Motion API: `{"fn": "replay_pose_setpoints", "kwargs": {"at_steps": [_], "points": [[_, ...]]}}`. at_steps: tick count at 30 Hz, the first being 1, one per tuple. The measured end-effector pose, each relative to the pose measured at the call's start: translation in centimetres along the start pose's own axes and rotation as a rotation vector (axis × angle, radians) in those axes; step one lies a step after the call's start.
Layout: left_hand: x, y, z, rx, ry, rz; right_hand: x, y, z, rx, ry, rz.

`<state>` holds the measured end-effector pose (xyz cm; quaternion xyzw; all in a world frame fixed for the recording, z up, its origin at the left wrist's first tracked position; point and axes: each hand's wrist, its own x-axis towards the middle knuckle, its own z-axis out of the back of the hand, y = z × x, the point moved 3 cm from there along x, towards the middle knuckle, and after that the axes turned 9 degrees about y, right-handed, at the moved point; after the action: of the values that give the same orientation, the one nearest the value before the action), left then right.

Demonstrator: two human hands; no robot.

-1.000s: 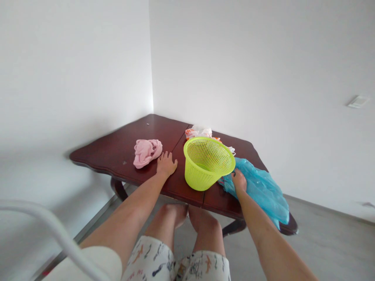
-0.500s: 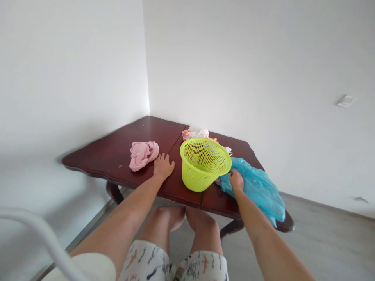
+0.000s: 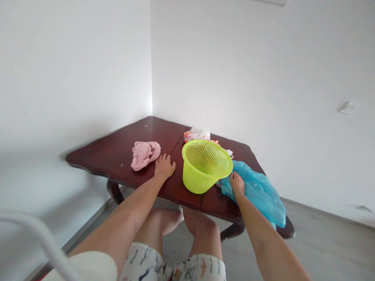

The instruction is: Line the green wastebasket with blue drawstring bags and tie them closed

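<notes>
My left hand lies flat on the dark red wooden table, fingers spread and holding nothing. Just beyond its fingertips is a crumpled pink cloth. A yellow-green mesh plastic basket stands upright between my hands, with no contents visible inside. On the right, my right hand rests over a blue plastic bag, close to the basket's side. Its fingers are partly out of sight but look loose rather than wrapped round the bag, which spreads toward the table's right corner.
Behind the basket lie crumpled white and orange plastic bags, partly hidden by it. White walls meet at the table's far corner. My knees are below the near edge, and a pale curved bar is at lower left.
The view has shifted slightly. Both hands, the basket, the cloth and the bags keep their places on the table.
</notes>
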<state>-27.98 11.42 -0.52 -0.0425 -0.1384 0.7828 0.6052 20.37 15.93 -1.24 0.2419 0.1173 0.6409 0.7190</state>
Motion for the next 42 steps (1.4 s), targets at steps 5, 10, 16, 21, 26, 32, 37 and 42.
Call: {"fn": "replay_pose_setpoints", "kwargs": {"at_steps": [5,10,16,21,26,32,37,42], "points": [[-0.1,-0.1,0.1,0.001,0.002,-0.016,-0.1,0.1,0.9,0.230,-0.074,-0.025],[-0.1,-0.1,0.0,0.016,-0.005,-0.031,-1.2,-2.0,5.0,0.490,-0.300,-0.064],[0.0,0.1,-0.3,-0.023,0.018,-0.044,-6.0,-7.1,10.4,0.574,-0.584,-0.176],[-0.2,0.8,0.8,-0.091,0.076,-0.085,-12.6,-9.2,9.6,0.798,-0.373,-0.234],[-3.4,1.4,2.0,-0.171,0.117,-0.136,-19.7,-10.5,7.6,1.041,-0.252,-0.223],[-12.3,1.7,0.7,-0.102,0.061,-0.355,-27.6,-9.6,3.3,0.560,-0.335,0.094],[-15.7,1.1,-0.2,-0.080,-0.122,-0.312,-28.1,-7.0,-0.2,-0.034,-0.251,0.291],[-15.6,0.9,-0.2,-0.155,-0.167,-0.298,-25.1,-5.9,0.0,-0.037,-0.229,0.266]]}}
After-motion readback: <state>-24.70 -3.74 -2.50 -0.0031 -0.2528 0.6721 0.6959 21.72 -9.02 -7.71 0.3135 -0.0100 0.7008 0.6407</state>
